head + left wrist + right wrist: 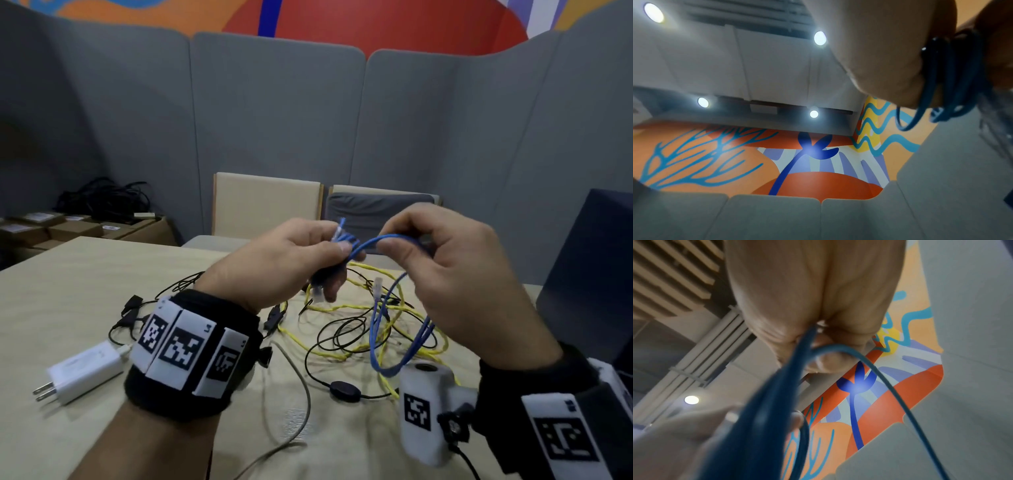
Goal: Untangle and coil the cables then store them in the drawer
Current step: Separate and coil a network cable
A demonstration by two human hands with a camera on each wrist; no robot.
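Coiling the blue cable (pixel 383 329) is the step in hand, judging by the loops. Nearest, on the tabletop (pixel 68 274): a white charger (pixel 82 371) at left and a grey cord (pixel 301 394). Further in, yellow cable (pixel 342 308) and black cable (pixel 329 342) lie tangled under the hands; blue loops hang down w/ slack close above them. Left hand (pixel 284 263) clenches the gathered blue turns, plug end poking up; right hand (pixel 455 270) pinches the next strand just beside it. Advice: keep loops even, feed w/o twisting, lift slack clear of the yellow mess so nothing snags. Drawer not seen; dark box (pixel 589 274) at far right.
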